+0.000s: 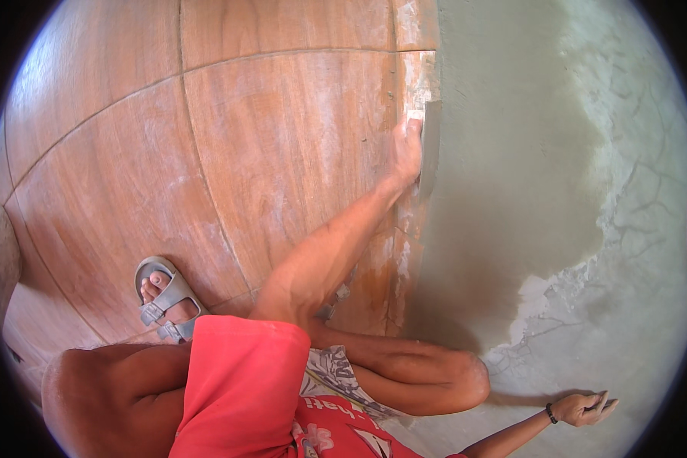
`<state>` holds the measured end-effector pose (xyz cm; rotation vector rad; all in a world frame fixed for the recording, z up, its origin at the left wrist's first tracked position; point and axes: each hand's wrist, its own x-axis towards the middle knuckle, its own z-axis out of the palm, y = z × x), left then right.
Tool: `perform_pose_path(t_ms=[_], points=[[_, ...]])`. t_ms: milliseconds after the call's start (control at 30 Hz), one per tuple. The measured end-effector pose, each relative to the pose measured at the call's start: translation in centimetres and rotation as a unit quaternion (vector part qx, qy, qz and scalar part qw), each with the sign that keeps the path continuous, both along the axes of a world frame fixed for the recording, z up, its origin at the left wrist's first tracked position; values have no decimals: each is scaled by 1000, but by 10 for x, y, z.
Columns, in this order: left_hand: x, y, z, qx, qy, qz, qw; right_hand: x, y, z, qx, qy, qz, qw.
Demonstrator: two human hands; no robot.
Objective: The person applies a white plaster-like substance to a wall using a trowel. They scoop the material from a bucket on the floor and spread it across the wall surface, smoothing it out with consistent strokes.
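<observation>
My left hand point(407, 149) reaches out to the edge of the wood-look tiles point(298, 122), closed on a flat grey tool point(431, 141), perhaps a trowel, with a small pale part point(414, 114) at my fingertips. The tool lies along the white-smeared tile edge, beside smooth damp grey cement point(504, 114). My right hand point(591, 407), with a dark bracelet at the wrist, is low on the right over the pale floor, fingers loosely bent and apart, holding nothing that I can see.
I squat with my left foot in a grey sandal point(168, 301) on the tiles and my bent legs along the lower edge. A pale rough object point(0, 252) sits at the far left. Cracked, patchy pale cement point(633, 191) borders the damp area on the right.
</observation>
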<state>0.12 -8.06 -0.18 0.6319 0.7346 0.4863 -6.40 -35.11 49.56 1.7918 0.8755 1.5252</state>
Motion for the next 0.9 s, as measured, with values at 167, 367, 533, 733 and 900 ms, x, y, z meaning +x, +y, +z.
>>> perform_pose_path(t_ms=[167, 367, 533, 733, 900], points=[[-5, -17, -3, 18, 5, 21, 1000, 0, 2, -2, 20, 13, 4, 1000], [-41, -71, -4, -8, -18, -7, 1000, -3, 5, -2, 3, -3, -3, 1000], [-50, -93, -36, -155, -42, 7, 987, -4, 8, -3, 15, 10, 1, 1000], [-20, -29, -35, -229, -103, 4, 968, -3, -1, -1, 16, 4, -5, 1000], [-3, -10, -32, -192, -100, 40, 976, 0, -4, 1, 28, 11, 2, 1000]])
